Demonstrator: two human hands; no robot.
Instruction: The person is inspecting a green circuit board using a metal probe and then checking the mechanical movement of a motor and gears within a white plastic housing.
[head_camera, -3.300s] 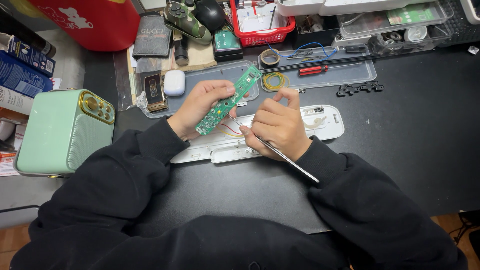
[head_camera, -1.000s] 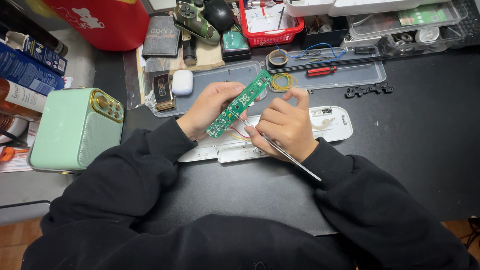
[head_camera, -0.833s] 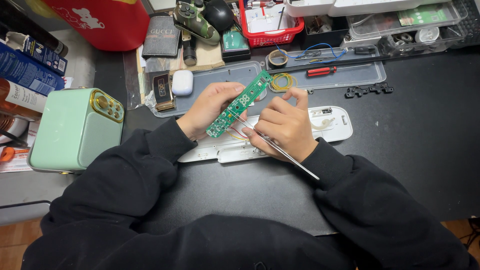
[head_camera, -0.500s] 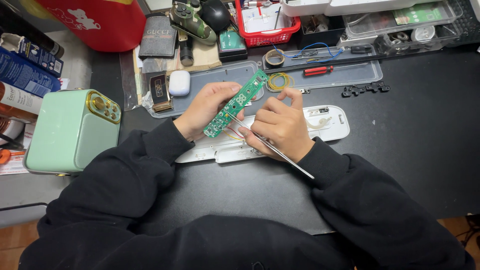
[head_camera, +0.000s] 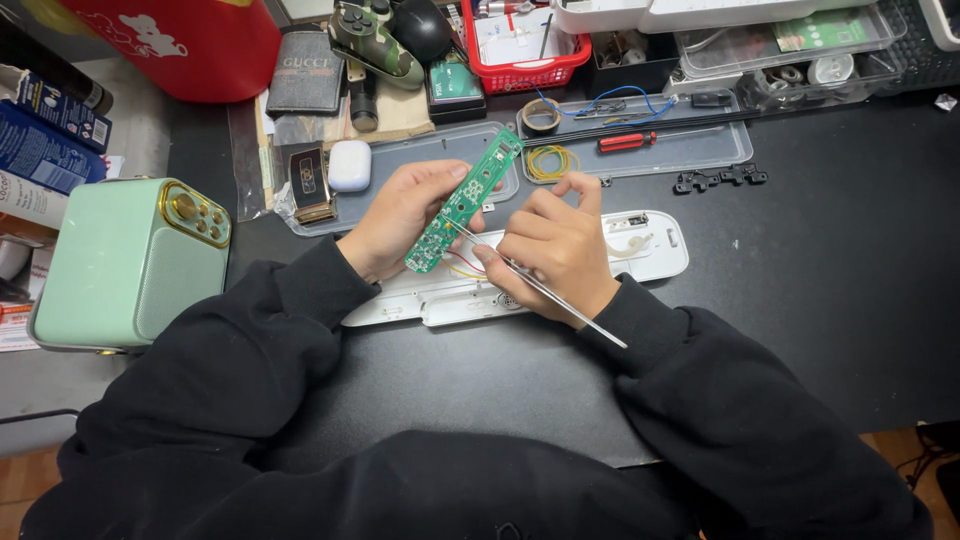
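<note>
The left hand (head_camera: 400, 215) grips the green circuit board (head_camera: 462, 200) tilted above the white casing (head_camera: 560, 275); the right hand (head_camera: 555, 250) pinches tweezers (head_camera: 540, 287), tips meeting the board's underside wires

A mint-green speaker (head_camera: 130, 265) stands on the black counter (head_camera: 840, 290); behind lie a red-handled screwdriver (head_camera: 628, 142), yellow rubber bands (head_camera: 549, 162), a red basket (head_camera: 525, 45) and a white earbud case (head_camera: 349, 165).

Your view is evenly bright and sharp. Soft overhead light leaves faint shadows under your hands. Edges bend slightly.
</note>
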